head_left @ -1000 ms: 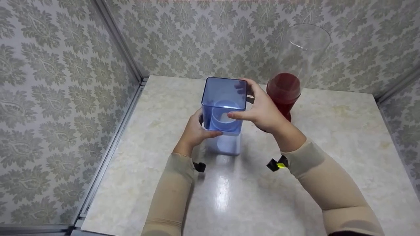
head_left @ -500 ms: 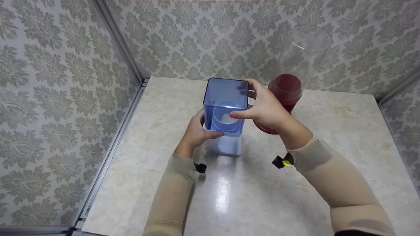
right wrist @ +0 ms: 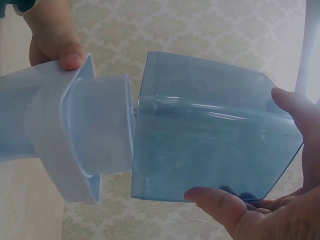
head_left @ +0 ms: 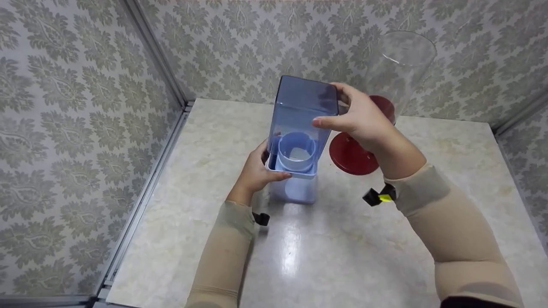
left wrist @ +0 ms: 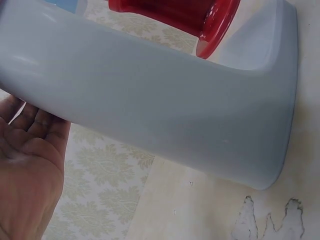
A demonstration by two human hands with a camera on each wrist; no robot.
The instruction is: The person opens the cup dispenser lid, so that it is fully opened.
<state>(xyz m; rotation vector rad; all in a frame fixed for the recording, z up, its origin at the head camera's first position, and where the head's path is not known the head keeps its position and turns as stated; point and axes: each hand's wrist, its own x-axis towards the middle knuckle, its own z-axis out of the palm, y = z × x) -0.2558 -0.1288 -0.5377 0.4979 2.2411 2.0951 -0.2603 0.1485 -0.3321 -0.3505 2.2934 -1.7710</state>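
Note:
A translucent blue square container (head_left: 305,97) is tilted above a pale blue dispenser stand (head_left: 295,190) on the table. My right hand (head_left: 359,117) grips the container at its upper right, thumb along the near wall. In the right wrist view, the container's lower edge is right by the stand's round inner collar (right wrist: 102,122), clear of the square rim (right wrist: 52,135) around it. My left hand (head_left: 257,171) holds that square rim, thumb across the front. The left wrist view shows the stand's smooth curved column (left wrist: 160,100) and broad foot.
Behind my right hand stands a second dispenser with a round red base (head_left: 353,156) and a tall clear cylinder (head_left: 402,72). Patterned walls (head_left: 257,47) enclose the marbled table (head_left: 201,179) at the back and sides.
My right hand has raised the blue container up and to the right, out of the square rim, exposing the round collar. My left hand has stayed at the rim.

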